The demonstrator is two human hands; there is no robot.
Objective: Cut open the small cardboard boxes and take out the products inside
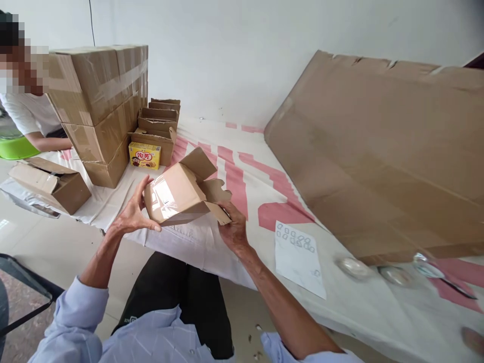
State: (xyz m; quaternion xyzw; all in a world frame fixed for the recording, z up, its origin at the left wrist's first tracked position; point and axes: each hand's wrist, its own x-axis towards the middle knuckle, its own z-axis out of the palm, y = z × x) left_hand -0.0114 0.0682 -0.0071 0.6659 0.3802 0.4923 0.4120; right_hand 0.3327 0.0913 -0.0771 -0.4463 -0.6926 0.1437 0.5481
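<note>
Shirt point(151, 338) nearest; left hand point(138, 209) holds carton point(181, 189), right hand point(235, 227) grips its flap point(218, 212); tablecloth edge point(212, 259) just below them, open room ahead.

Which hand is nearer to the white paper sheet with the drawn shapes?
Right. The right hand, at the open flaps of the small cardboard box, is left of the paper sheet; the left hand, at the box's other end, is farther left.

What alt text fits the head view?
A person's left hand and right hand hold a cardboard box, flaps open, over a cloth-covered table. To the left are a yellow carton, open boxes, a taped box stack and another person; to the right, a marked paper sheet and large cardboard piece.
</note>
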